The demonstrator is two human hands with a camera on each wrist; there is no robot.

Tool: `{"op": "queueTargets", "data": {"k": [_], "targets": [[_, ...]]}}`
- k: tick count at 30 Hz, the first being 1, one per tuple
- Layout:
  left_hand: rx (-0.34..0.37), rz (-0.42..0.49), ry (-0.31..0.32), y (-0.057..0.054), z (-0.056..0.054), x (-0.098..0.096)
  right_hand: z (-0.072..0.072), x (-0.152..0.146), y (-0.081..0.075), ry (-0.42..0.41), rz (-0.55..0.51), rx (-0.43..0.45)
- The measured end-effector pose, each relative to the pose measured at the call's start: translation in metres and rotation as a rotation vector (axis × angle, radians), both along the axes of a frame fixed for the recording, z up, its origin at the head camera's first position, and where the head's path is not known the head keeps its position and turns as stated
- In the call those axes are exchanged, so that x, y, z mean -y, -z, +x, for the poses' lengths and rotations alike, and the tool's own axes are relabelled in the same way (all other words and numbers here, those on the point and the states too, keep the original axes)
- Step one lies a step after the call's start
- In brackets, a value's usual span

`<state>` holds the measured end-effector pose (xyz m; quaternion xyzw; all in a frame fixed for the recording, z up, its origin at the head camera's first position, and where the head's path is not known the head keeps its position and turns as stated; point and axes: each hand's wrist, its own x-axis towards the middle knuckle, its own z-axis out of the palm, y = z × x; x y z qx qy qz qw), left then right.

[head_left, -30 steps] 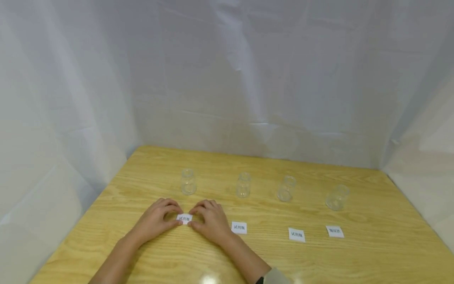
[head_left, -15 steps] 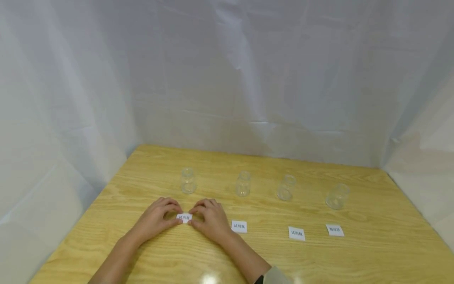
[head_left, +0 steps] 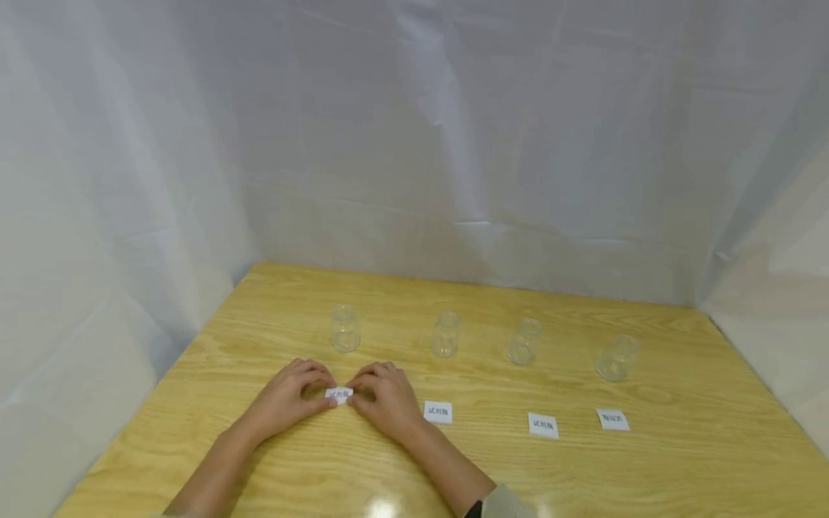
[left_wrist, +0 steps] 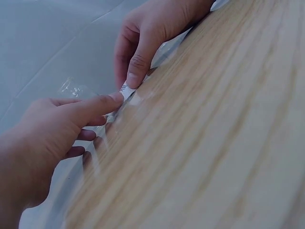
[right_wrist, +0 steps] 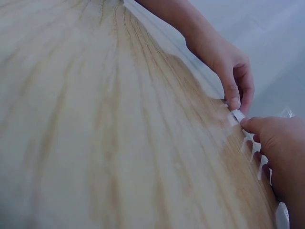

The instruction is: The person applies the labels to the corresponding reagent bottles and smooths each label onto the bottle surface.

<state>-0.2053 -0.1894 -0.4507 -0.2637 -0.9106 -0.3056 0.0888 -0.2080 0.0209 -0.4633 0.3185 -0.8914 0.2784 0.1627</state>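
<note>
A small white paper label [head_left: 340, 395] with dark handwritten characters is held by both hands near the left of the wooden table. My left hand [head_left: 289, 394] pinches its left edge between thumb and fingers. The opposite edge is pinched the same way by my right hand [head_left: 387, 403]. In the left wrist view the label [left_wrist: 126, 90] shows as a slim strip between the two thumbs, close above the tabletop. Just beyond the hands stands a clear glass bottle [head_left: 345, 329]. To the right lies another label [head_left: 437, 412], flat on the wood.
Three more clear bottles, a second [head_left: 445, 335], a third [head_left: 524, 342] and a fourth [head_left: 617, 357], continue the row rightward. Two further labels, one [head_left: 542, 425] in front and one [head_left: 612, 419] with its writing upside down, lie at right. White sheeting [head_left: 363, 144] surrounds the table [head_left: 414, 489].
The held label looks slightly narrower from top to bottom and a little bowed or tilted. Both hands keep their pinch almost in place. The other labels and the bottles stay put.
</note>
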Motion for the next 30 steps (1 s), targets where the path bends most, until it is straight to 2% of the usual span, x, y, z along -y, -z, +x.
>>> {"op": "queueTargets", "data": {"k": [9,13,17,25,30], "targets": [[0.021,0.044,0.009,0.0006,-0.0007,-0.0011,-0.0008,0.0000,0.0008,-0.001,-0.028,-0.009],[0.101,0.093,-0.014,0.0004,-0.0013,-0.0017,-0.0011,-0.0002,0.0011,-0.014,-0.045,0.000],[0.162,0.146,-0.024,-0.0005,-0.0012,-0.0026,-0.0013,0.0001,0.0005,-0.016,-0.101,0.070],[0.186,0.240,0.006,0.0015,-0.0007,-0.0041,-0.0012,0.0029,-0.0026,-0.021,-0.297,0.266],[0.208,0.280,0.013,0.0001,0.0009,-0.0064,-0.0010,0.0027,-0.0033,-0.016,-0.353,0.315]]}}
